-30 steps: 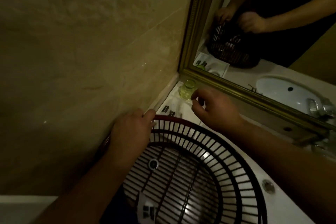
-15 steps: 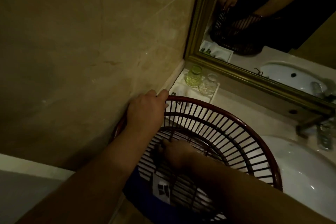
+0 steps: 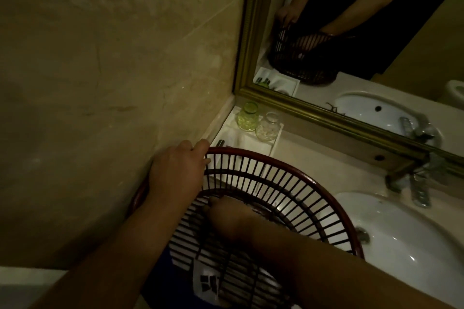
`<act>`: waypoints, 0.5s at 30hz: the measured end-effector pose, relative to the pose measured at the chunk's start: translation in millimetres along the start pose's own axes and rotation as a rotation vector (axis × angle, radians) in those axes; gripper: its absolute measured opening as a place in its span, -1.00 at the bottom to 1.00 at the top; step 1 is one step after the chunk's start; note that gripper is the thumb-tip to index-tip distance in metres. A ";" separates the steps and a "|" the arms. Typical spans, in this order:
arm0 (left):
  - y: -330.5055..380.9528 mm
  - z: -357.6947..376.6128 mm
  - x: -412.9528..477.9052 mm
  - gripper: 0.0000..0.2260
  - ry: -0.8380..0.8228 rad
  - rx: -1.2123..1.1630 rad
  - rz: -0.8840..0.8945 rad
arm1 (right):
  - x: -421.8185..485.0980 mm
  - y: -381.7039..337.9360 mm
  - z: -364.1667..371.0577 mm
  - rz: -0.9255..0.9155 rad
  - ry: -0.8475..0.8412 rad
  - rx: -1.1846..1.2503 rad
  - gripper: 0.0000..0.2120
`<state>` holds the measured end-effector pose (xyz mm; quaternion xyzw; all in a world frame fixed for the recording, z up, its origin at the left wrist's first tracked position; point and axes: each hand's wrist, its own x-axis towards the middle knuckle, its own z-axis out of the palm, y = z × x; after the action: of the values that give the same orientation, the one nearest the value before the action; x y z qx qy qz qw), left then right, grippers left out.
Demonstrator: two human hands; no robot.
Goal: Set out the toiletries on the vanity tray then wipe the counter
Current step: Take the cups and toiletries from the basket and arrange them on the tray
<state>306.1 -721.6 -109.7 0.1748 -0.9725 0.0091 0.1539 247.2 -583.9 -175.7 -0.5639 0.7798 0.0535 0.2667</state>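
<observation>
Dimly lit — left hand (image 3: 175, 170) gripping basket (image 3: 251, 170) rim, right hand (image 3: 227, 217) inside.

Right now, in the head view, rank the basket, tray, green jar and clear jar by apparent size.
1. basket, nearest the camera.
2. tray, partly hidden behind it.
3. green jar and clear jar: look alike, unranked.

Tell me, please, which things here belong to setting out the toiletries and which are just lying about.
Job: vanity tray, green glass, clear glass, basket, white sachet inside, left hand gripping its rim, right hand reaching in.
Lying about: sink, tap, mirror.
</observation>
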 end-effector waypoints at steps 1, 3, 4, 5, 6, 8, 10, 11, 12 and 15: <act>0.0 -0.1 0.3 -0.75 -0.006 0.001 -0.001 | -9.5 2.3 -9.8 -0.025 0.035 -0.007 -0.61; -0.1 0.5 0.7 -0.75 -0.015 0.000 -0.003 | -32.7 8.4 -31.5 -0.073 0.118 -0.014 -0.62; -0.2 0.9 0.9 -0.75 -0.020 -0.002 -0.004 | -46.3 10.6 -44.2 -0.102 0.170 -0.019 -0.65; -0.5 1.5 1.1 -0.75 -0.022 -0.003 -0.006 | -61.0 12.3 -57.7 -0.125 0.218 -0.025 -0.69; -0.8 2.3 1.7 -0.74 -0.020 -0.003 -0.008 | -75.3 15.0 -70.4 -0.140 0.265 -0.022 -0.72; -1.9 4.6 2.4 -0.74 -0.011 -0.003 -0.013 | -99.5 19.4 -99.2 -0.138 0.377 0.017 -0.75; -3.2 7.6 3.1 -0.72 0.002 -0.018 -0.012 | -113.6 28.1 -127.5 -0.083 0.505 0.071 -0.74; -4.2 9.5 3.1 -0.71 0.010 -0.025 -0.009 | -116.0 35.4 -139.9 -0.047 0.567 0.102 -0.73; -5.2 11.7 3.1 -0.71 0.017 -0.029 -0.005 | -115.6 44.4 -150.3 -0.011 0.622 0.124 -0.72; -6.5 15.2 3.1 -0.74 0.027 -0.044 -0.009 | -99.6 80.5 -164.8 0.105 0.677 0.181 -0.70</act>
<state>301.1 -729.9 -123.5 0.1756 -0.9695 -0.0108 0.1707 137.6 -533.6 -5.4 -0.4828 0.8535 -0.1920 0.0387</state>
